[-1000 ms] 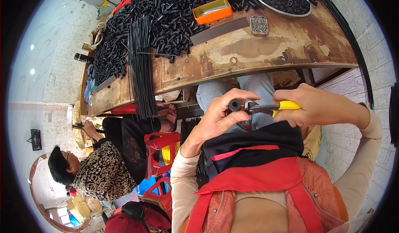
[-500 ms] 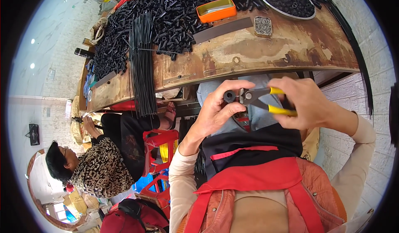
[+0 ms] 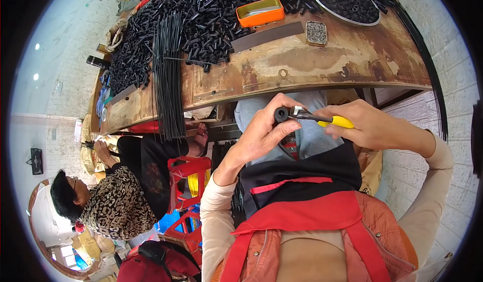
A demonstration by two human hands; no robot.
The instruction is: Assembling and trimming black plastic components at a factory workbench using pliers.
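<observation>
Between the thumb and fingers of my left hand [image 3: 269, 126] is a short black tube [image 3: 281, 114], its round open end turned toward me. My right hand [image 3: 365, 125] is wrapped round the yellow handles of a pair of pliers [image 3: 339, 121]. The pliers' metal jaws are right beside the tube, at its right side. Whether they bite on the tube or on some small part there is too small to tell. Both hands are above my lap, in front of the table's near edge.
On the wooden table [image 3: 347, 55] lie a large heap of black tubes [image 3: 211, 15], a bundle of thin black rods [image 3: 168, 75], an orange box [image 3: 260, 12], a small tray of metal bits [image 3: 316, 33] and a round tray [image 3: 347, 18]. A co-worker [image 3: 118, 199] sits at left, near red stools [image 3: 188, 174].
The pliers have turned in my right hand, and their handles, spread before, now look in line with each other. The tube has shifted slightly right.
</observation>
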